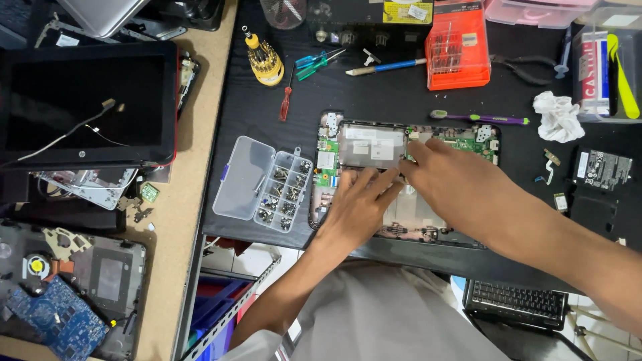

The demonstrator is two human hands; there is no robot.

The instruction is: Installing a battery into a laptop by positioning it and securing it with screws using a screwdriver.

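Both hands are laid flat, fingers loosely spread, on the opened laptop base; nothing is pinched or lifted. The left hand is pressed near the lower edge of a grey rectangular drive, and the right hand is rested just beside it, fingertips touching the drive's right edge. The base is set on the black desk, between a clear screw box and a crumpled white tissue. The shell is judged light, thin and somewhat flexible plastic, best gripped by its outer rim. The green circuit board is judged rigid but fragile, to be held only at its edges. The drive's metal casing appears smooth and stiff.
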